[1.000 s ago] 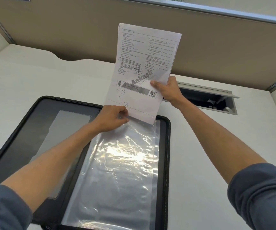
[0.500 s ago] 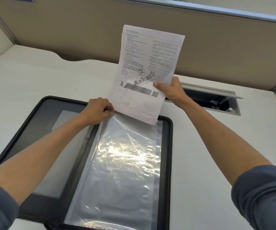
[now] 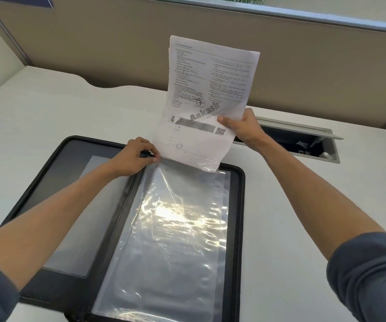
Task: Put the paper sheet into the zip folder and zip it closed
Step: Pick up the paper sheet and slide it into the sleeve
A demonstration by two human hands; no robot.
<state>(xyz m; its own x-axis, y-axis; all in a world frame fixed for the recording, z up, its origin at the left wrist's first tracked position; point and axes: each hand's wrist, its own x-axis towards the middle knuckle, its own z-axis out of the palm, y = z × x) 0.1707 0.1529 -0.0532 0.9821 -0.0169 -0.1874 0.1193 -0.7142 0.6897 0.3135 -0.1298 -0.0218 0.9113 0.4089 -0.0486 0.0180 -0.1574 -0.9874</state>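
The white desk (image 3: 47,112) carries everything, and the black zip folder (image 3: 71,287) lies open and flat on it, near the person. I use this folder as the landmark. On its right half lies a clear plastic sleeve (image 3: 175,240), shiny and wrinkled, with its mouth at the far edge of the folder. On its left half there is a flat grey pocket (image 3: 78,217). Beyond the far right corner of the folder, a cable hatch (image 3: 303,140) is sunk in the desk with its lid raised.

The printed paper sheet (image 3: 208,94) stands almost upright above the far edge of the folder. Its lower edge just reaches the mouth of the sleeve, and its lower right corner seems already behind a bit of the plastic. I think it is held upright so that it can slide straight down into the sleeve.

The right hand (image 3: 243,129) grips the right edge of the sheet, with the thumb on the printed face and the other fingers hidden behind. The left hand (image 3: 136,156) is at the far edge of the folder, beside the sleeve's left corner; its fingers are curled and appear to pinch the plastic lip, probably to keep the mouth open.

The sheet is not yet inside, and the zip is not yet closed.
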